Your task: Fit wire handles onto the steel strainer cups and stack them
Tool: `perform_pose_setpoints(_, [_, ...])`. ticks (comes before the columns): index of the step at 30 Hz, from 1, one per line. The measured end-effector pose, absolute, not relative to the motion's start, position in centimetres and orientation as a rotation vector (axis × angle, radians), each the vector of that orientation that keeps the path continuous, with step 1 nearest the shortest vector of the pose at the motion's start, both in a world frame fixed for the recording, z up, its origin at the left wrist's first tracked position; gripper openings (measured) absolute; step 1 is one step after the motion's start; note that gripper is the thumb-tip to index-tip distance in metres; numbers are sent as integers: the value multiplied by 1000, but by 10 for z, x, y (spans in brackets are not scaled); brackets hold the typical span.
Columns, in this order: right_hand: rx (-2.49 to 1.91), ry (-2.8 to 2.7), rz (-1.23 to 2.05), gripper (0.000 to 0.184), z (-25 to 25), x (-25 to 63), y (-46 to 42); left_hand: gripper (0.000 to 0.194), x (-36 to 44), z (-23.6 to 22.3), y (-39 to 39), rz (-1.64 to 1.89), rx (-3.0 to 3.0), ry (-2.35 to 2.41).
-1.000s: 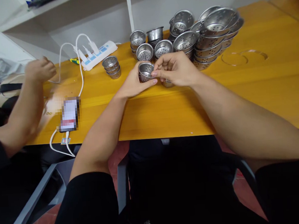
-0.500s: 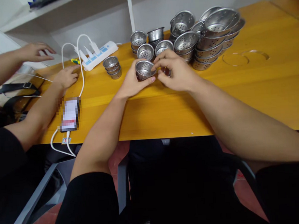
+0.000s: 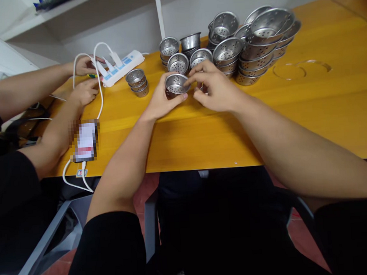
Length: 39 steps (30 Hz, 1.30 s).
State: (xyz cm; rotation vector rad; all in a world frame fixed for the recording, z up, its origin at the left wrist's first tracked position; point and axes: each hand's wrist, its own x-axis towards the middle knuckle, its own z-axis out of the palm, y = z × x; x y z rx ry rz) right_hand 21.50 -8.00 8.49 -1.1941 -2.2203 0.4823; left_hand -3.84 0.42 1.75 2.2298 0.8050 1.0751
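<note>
My left hand [image 3: 162,99] is closed around a small perforated metal cup [image 3: 176,84], thumb along its near side and its mouth tilted up toward me. At the cup's right rim is my right hand [image 3: 214,87], fingers bent and apart, one fingertip at or just over the edge. A bit of metal shows between its thumb and fingers, belonging to a cup partly hidden behind it. Just beyond my hands sit more perforated cups, one [image 3: 178,64] behind the held cup and another [image 3: 201,58] to its right. A short stack of cups [image 3: 138,83] stands left of my left hand.
Taller stacks of larger perforated cups [image 3: 256,53] lean at the back right. Clear thin rings [image 3: 292,72] lie right of them. On the left are a white power strip [image 3: 123,68], a cabled phone [image 3: 86,140] and a co-worker's hands [image 3: 86,92] by the strip.
The co-worker's farther hand has moved right, to the power strip's plugs. My hands and the held cup have stayed almost in place.
</note>
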Motion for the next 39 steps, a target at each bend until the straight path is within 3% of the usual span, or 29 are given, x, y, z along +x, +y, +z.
perform_pose_setpoints(10, [-1530,-2037,201,57,102,227,-83,84,-51,18,11,1051,2139,1250])
perform_pose_setpoints(17, [-1535,-2067,236,54,108,224,-86,81,-37,5,15,1061,2071,1190])
perform_pose_setpoints(24, [-1681,-2195,274,69,113,219,-92,67,-15,8,12,1221,2042,1414])
perform_pose_setpoints(27, [-1652,-2270,313,63,115,223,-93,48,-14,17,6,1161,2030,1371])
perform_pose_setpoints(31, [-1704,-2380,245,40,114,235,-91,32,-19,25,-3,1064,2079,1114])
perform_pose_setpoints(35, [-1794,-2575,184,15,112,245,-87,49,-21,25,-12,923,2161,904])
perform_pose_setpoints(39, [-1583,-2617,166,9,109,246,-83,82,-17,22,-16,853,2201,871])
